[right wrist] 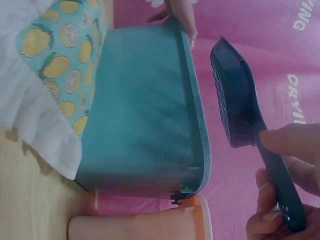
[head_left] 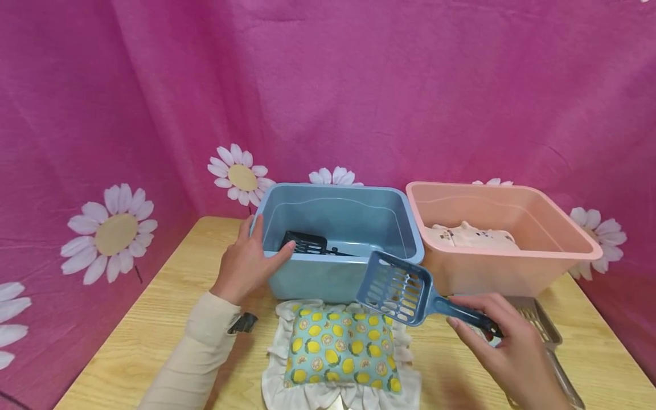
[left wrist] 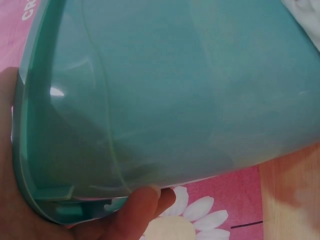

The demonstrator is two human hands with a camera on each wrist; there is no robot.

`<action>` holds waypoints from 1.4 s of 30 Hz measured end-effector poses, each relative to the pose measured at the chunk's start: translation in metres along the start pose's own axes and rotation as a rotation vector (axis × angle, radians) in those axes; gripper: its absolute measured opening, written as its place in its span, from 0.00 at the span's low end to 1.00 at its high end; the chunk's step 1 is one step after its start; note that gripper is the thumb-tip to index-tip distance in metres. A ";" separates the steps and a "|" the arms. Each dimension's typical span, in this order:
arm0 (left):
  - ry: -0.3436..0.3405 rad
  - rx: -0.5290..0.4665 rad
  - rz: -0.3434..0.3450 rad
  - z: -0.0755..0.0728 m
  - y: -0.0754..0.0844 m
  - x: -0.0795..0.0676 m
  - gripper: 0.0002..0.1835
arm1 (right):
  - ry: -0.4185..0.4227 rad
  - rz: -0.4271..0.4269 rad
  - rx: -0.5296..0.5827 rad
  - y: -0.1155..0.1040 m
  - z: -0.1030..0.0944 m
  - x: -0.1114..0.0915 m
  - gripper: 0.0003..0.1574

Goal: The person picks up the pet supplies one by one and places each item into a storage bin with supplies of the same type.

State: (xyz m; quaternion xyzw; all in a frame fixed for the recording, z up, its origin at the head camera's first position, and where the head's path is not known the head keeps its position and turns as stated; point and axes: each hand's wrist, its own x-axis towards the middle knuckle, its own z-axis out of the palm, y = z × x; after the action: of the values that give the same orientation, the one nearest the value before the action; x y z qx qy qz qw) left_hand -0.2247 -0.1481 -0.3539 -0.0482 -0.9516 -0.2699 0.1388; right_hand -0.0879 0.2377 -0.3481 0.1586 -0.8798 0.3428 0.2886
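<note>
My left hand (head_left: 246, 259) grips the near left corner of a blue plastic bin (head_left: 318, 279), thumb over the front rim and fingers along the left side. Inside that bin lies a black slotted litter scoop (head_left: 307, 242). My right hand (head_left: 507, 341) holds a dark blue litter scoop (head_left: 448, 308) by its handle. The scoop's slotted pan points left, in front of the bin's right front corner and above the table. In the right wrist view the scoop (right wrist: 245, 95) shows side-on, with thumb and fingers around the handle.
A cushion (head_left: 343, 353) with lemon print and white ruffle lies before the blue bin. To the right stands a pink bin (head_left: 512, 254) with pale printed cloth (head_left: 471, 236) inside. A grey-brown scoop (head_left: 550, 336) lies under my right hand. A pink flowered curtain (head_left: 328, 91) hangs behind.
</note>
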 end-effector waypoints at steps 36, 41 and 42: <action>0.005 0.023 -0.003 -0.004 -0.002 0.000 0.53 | 0.000 -0.144 0.127 -0.011 0.026 0.081 0.23; 0.002 0.023 0.011 -0.001 -0.002 0.001 0.53 | -0.010 -0.142 0.121 0.007 0.032 0.088 0.22; 0.005 0.025 0.014 -0.001 -0.002 0.001 0.53 | -0.015 -0.141 0.125 0.009 0.033 0.089 0.21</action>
State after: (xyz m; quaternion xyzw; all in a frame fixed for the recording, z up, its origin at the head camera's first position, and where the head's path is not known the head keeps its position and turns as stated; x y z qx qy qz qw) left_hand -0.2261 -0.1504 -0.3534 -0.0526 -0.9542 -0.2573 0.1435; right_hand -0.1756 0.2141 -0.3178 0.2406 -0.8453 0.3748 0.2952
